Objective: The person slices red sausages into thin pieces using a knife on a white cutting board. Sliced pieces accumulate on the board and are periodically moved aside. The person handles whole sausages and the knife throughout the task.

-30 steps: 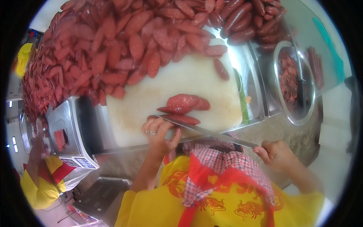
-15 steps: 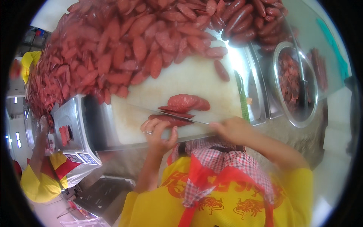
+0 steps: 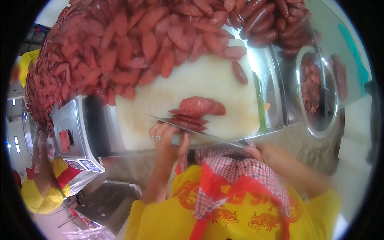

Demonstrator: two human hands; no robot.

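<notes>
In my right hand (image 3: 270, 154) is the handle of a long thin knife (image 3: 220, 139), drawn back over the near edge of the white cutting board (image 3: 156, 100). Its blade slants to the left across the near side of a red sausage (image 3: 188, 125), cut there into thin slanted slices. My left hand (image 3: 169, 140), with a ring on one finger, grips that sausage at the board's near edge, fingertips and thumb against it. Partly hidden by hand and blade, its near side cannot be made out. Just beyond lie overlapping cut slices (image 3: 202, 106).
A big heap of sausage slices (image 3: 116, 44) covers the far left, with whole sausages (image 3: 260, 26) at far right. One slice (image 3: 239, 73) lies alone. At right stands a metal bowl (image 3: 318, 133) of sausage pieces; at left, a scale (image 3: 76, 120) and a co-worker's arm (image 3: 42, 164).
My right hand has pulled the knife back toward me and to the right. The cut slices beside my left hand have spread slightly. The co-worker's arm at left has shifted.
</notes>
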